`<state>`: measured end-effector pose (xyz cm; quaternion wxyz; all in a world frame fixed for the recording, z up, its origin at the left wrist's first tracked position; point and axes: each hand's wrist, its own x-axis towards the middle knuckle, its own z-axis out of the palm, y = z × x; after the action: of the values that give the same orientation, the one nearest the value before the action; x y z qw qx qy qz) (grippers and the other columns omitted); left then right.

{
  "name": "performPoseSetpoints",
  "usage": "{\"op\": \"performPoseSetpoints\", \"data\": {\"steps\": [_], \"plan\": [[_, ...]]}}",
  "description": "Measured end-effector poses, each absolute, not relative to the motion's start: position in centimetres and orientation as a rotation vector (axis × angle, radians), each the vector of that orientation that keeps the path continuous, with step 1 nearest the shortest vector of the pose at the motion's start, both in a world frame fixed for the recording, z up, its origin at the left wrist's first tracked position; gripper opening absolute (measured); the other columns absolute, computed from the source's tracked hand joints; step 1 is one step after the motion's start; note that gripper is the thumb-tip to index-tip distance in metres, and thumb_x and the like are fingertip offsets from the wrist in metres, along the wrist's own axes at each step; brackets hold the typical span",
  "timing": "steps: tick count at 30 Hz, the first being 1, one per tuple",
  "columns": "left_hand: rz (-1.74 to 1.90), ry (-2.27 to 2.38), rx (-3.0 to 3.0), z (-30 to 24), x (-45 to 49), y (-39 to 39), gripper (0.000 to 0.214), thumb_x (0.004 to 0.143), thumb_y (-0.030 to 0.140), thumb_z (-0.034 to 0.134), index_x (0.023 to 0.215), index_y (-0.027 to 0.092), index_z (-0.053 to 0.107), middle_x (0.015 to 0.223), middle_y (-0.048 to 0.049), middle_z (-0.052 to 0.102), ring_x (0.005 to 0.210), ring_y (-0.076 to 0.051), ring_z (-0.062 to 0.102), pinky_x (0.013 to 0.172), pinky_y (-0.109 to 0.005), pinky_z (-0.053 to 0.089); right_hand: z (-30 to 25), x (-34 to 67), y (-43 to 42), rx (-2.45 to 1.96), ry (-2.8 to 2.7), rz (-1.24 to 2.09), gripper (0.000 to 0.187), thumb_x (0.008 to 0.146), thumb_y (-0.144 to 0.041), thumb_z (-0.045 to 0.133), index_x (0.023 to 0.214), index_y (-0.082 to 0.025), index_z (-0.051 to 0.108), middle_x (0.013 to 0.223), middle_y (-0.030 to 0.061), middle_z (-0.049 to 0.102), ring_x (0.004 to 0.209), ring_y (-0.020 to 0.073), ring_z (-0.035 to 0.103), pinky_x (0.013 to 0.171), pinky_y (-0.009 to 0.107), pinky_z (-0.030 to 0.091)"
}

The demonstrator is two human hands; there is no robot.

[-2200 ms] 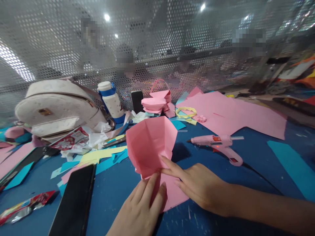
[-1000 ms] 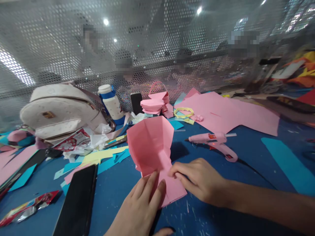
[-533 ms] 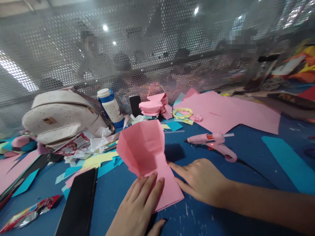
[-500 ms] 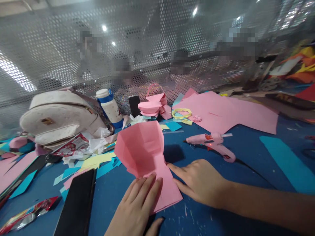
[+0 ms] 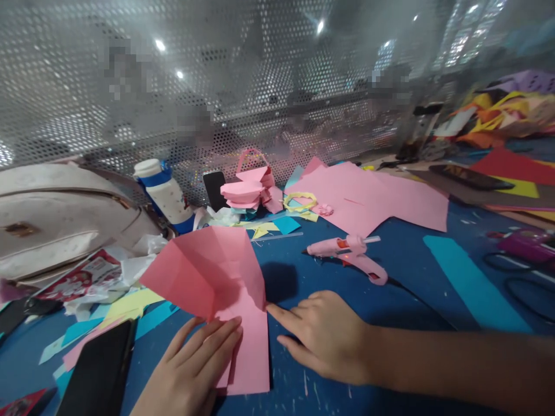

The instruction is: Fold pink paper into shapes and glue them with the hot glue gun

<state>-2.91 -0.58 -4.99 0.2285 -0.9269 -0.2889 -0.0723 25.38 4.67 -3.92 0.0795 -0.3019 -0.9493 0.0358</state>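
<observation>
A folded pink paper piece (image 5: 249, 352) lies on the blue table; its far part stands up like an open box with creased walls, and a flat flap runs toward me. My left hand (image 5: 191, 361) rests on the flap's left side, fingers stretched out over the paper and thumb out of sight. At the right edge, near the fold, my right hand (image 5: 323, 335) touches the paper with an outstretched index finger. Its thumb is apart and the other fingers are bent. Beyond that hand lies a pink glue gun (image 5: 353, 252) with a clear stick in its back.
Paper scraps (image 5: 130, 306), a black phone (image 5: 99, 370) and a white backpack (image 5: 56, 214) are on the left. Behind stand a bottle (image 5: 162, 193) and a small pink paper basket (image 5: 249, 188). Large pink sheets (image 5: 368, 193) and a blue strip (image 5: 472, 283) lie right.
The view has swung right, so things sit further left. The pink paper has turned so its flap points more straight at me, and its left wall spreads wider. Both hands stay on it.
</observation>
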Motion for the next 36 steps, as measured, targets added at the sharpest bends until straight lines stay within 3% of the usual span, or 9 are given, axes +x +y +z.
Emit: {"op": "performPoseSetpoints", "data": {"steps": [6,13,18,20,24,29,36], "plan": [[-0.173,-0.855,-2.538,-5.4,-2.6,-0.9,0.055,0.083,0.01,0.041,0.135,0.015,0.053,0.141,-0.0019,0.055,0.125,-0.022,0.049,0.104,-0.039,0.033,-3.8,25.3,5.4,-1.011,-2.823,0.129,0.039,0.098,-0.037,0.039,0.127,-0.016,0.055,0.08,0.0054,0.074,0.066,0.0213,0.069,0.051,0.031,0.029],[-0.233,-0.885,-2.454,-5.8,-0.4,-1.0,0.047,0.096,0.034,0.038,0.134,0.012,0.055,0.117,-0.0094,0.068,0.106,-0.025,0.057,0.094,-0.037,0.039,-3.9,25.3,5.1,-0.994,-2.823,0.067,0.039,0.098,-0.037,0.039,0.126,-0.015,0.056,0.079,0.0069,0.073,0.065,0.0221,0.069,0.05,0.03,0.029],[-0.352,-1.103,-2.631,-5.9,0.9,-0.8,0.073,0.091,0.063,0.038,0.145,0.014,0.038,0.126,-0.0141,0.06,0.108,-0.028,0.058,0.086,-0.036,0.049,-3.8,25.6,4.9,-0.983,-2.79,0.012,0.041,0.098,-0.038,0.04,0.129,-0.014,0.053,0.077,0.0066,0.073,0.061,0.0229,0.068,0.048,0.03,0.027],[-0.395,-1.211,-2.652,-5.5,1.7,-0.5,0.065,0.094,0.057,0.038,0.145,0.017,0.038,0.13,-0.0143,0.057,0.111,-0.028,0.058,0.088,-0.036,0.051,-3.8,25.7,4.9,-0.984,-2.785,0.002,0.042,0.098,-0.038,0.04,0.131,-0.014,0.051,0.077,0.0065,0.073,0.062,0.023,0.068,0.048,0.03,0.026],[-0.456,-1.31,-2.631,-4.4,3.2,0.3,0.037,0.099,0.031,0.032,0.126,0.021,0.055,0.123,-0.0107,0.059,0.113,-0.025,0.058,0.09,-0.037,0.053,-3.8,25.9,4.7,-0.966,-2.791,-0.042,0.041,0.099,-0.037,0.038,0.13,-0.013,0.052,0.077,0.0063,0.073,0.061,0.0224,0.068,0.047,0.03,0.025],[-0.48,-1.516,-2.785,-3.5,3.9,1.1,0.034,0.097,0.026,0.031,0.117,0.026,0.059,0.111,-0.0072,0.058,0.094,-0.021,0.062,0.078,-0.031,0.055,-3.5,25.9,4.6,-0.953,-2.822,-0.11,0.039,0.099,-0.034,0.038,0.126,-0.011,0.054,0.073,0.0073,0.072,0.057,0.0206,0.066,0.046,0.029,0.022],[-0.229,-1.674,-2.887,-3.3,4.3,1.5,0.026,0.091,0.017,0.034,0.104,0.02,0.057,0.106,-0.0091,0.049,0.086,-0.022,0.057,0.075,-0.038,0.051,-3.0,25.5,4.7,-0.991,-2.858,-0.128,0.035,0.1,-0.031,0.038,0.122,-0.01,0.054,0.071,0.0076,0.071,0.057,0.0213,0.066,0.046,0.029,0.022]]}}
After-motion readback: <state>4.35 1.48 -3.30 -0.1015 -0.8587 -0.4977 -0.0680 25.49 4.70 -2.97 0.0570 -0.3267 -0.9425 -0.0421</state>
